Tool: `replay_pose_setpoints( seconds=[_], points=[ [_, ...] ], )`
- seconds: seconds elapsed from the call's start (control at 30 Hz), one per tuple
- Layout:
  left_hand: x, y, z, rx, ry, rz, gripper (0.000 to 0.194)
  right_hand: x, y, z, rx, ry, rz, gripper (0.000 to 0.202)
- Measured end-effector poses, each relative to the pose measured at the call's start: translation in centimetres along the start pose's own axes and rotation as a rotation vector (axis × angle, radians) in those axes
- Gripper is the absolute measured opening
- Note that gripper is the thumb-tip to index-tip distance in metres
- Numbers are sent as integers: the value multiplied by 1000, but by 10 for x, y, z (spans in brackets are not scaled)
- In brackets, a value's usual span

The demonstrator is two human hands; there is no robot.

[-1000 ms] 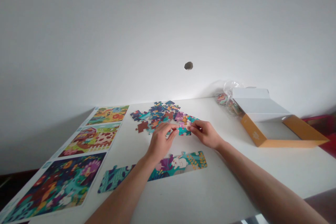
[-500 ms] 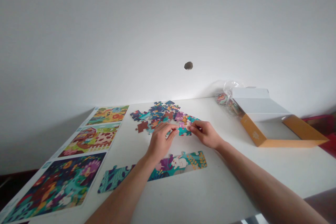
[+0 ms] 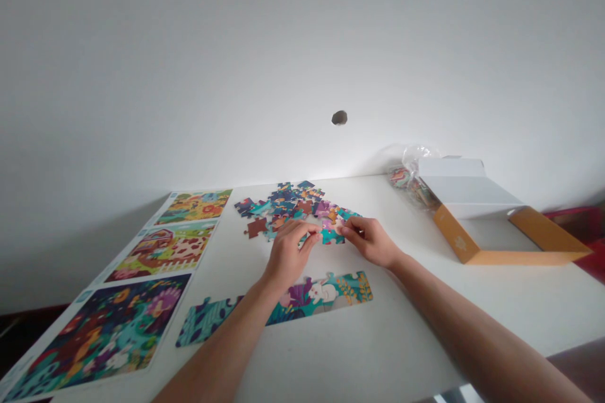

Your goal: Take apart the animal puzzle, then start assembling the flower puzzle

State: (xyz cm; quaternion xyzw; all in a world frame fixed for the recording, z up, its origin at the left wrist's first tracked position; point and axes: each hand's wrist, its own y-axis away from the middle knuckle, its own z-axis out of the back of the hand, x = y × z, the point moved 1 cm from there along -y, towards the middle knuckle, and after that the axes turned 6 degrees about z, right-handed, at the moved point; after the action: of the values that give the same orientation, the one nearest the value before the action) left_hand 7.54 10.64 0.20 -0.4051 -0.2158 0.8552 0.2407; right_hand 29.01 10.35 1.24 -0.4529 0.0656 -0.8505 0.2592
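Observation:
A teal and pink puzzle piece (image 3: 333,237) lies between my two hands at the near right side of the loose heap. My left hand (image 3: 292,250) is closed, thumb and forefinger pinched at the piece's left edge. On its right edge, my right hand (image 3: 371,240) pinches with bent fingers. Behind them spreads a pile of loose puzzle pieces (image 3: 283,208), partly covered by my left hand. Closer to me is a joined strip of puzzle pieces (image 3: 324,293) with a white rabbit; my left forearm hides its middle.
On the left lies a sheet with several printed pictures (image 3: 161,252). An open orange box (image 3: 510,257) with a white lid stands at the right, beside a clear plastic bag (image 3: 418,186) of pieces. A wall with a hole (image 3: 339,118) rises behind the white table (image 3: 378,352).

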Motion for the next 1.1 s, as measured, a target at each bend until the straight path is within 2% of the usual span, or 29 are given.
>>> replay_pose_setpoints(
  seconds=[0.37,0.5,0.57,0.63,0.7,0.83,1.1],
  points=[
    [1,0,0,40,9,-2,3,-2,2,-1,-22,-19,-31,44],
    [-1,0,-1,76,24,-38,5,-4,2,-1,-38,-45,-34,35],
    [-3,1,-2,112,20,-56,5,-4,2,-1,-9,-60,-21,30],
    [-6,2,-1,161,3,-62,4,-2,3,-1,45,-68,-8,33],
    [-9,3,0,214,-20,-53,5,0,4,-1,132,-61,-4,38],
    [-16,4,3,301,-42,-34,9,3,5,-1,303,1,4,27],
    [-15,3,9,340,-63,-41,10,5,6,-4,321,-58,24,28]
  ],
)
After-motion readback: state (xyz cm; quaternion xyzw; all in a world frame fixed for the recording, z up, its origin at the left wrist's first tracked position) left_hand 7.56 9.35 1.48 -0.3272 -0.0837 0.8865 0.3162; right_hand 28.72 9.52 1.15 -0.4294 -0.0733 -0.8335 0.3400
